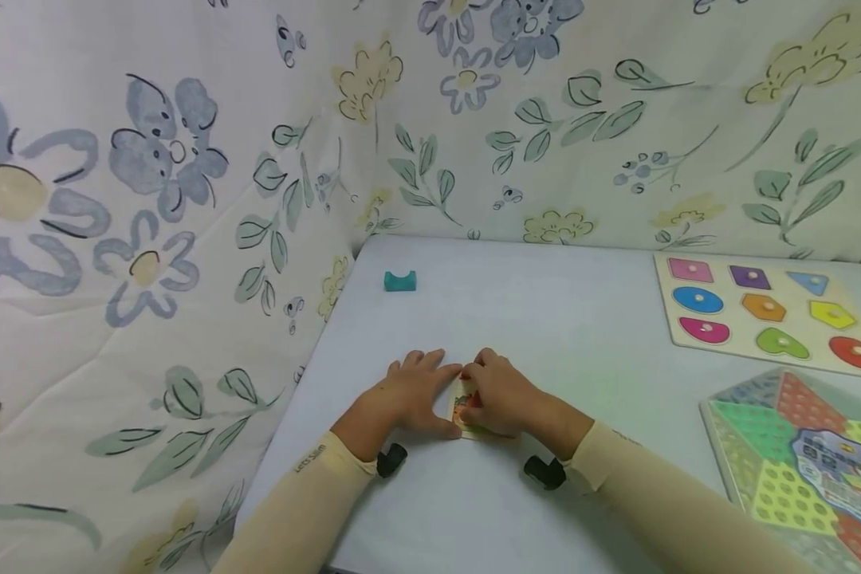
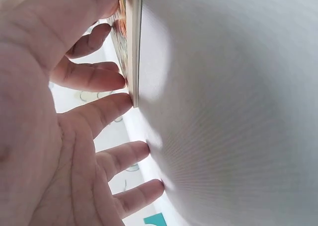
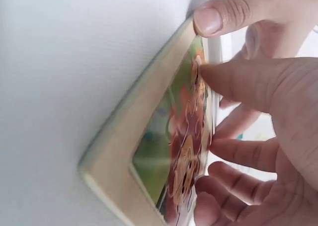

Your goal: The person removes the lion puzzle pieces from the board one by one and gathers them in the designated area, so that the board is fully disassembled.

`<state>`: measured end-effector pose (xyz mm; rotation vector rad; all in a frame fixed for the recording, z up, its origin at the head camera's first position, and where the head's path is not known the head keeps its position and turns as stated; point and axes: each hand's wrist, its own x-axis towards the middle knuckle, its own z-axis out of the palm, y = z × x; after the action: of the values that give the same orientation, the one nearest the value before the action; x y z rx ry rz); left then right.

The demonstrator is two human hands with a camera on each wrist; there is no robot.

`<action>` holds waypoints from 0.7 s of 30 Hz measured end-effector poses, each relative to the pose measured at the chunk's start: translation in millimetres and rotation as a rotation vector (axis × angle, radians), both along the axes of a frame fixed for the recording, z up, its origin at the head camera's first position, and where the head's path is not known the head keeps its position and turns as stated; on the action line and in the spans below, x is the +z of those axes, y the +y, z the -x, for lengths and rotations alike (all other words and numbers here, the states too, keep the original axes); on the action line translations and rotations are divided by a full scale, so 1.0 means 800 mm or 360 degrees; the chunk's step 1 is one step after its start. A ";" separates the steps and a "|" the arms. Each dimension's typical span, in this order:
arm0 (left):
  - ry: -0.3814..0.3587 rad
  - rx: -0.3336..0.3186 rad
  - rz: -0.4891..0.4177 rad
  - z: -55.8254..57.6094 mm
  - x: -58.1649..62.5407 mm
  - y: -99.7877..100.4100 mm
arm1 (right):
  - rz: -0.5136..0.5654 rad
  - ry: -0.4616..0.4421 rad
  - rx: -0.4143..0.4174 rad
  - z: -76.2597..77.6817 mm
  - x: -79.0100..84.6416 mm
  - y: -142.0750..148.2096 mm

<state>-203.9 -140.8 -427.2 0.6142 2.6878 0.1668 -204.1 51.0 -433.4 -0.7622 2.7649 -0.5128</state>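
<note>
A small wooden jigsaw puzzle (image 3: 149,104) with a colourful cartoon picture and a plain pale frame lies flat on the white table. My left hand (image 1: 418,396) spreads along its left edge; the thumb touches the near corner and the index fingertip (image 2: 126,101) the far one. The other left fingers reach straight onto the table. Over the picture, my right hand (image 1: 504,396) grips with bent fingers, its thumb (image 3: 223,79) on the picture and fingertips near the far edge. That hand hides much of the puzzle in the head view.
A teal block with a curved notch (image 1: 400,281) sits at the back left. On the right are a shape board with knobbed pieces (image 1: 699,347) and a clear-covered package of coloured dotted panels (image 1: 749,458). Floral cloth (image 1: 473,183) hangs behind and left of the table.
</note>
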 end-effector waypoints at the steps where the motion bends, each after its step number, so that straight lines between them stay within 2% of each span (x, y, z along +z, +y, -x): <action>1: -0.0004 0.0004 -0.0007 0.000 0.000 0.000 | 0.0013 -0.0005 0.0002 0.001 0.000 -0.001; 21: -0.0041 0.0011 -0.0020 0.003 0.000 0.000 | 0.0085 -0.0123 -0.0068 0.006 -0.001 -0.001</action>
<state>-206.3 -140.9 -427.0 0.6025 2.6665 0.1919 -209.2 49.9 -434.2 -0.6813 2.7110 -0.6131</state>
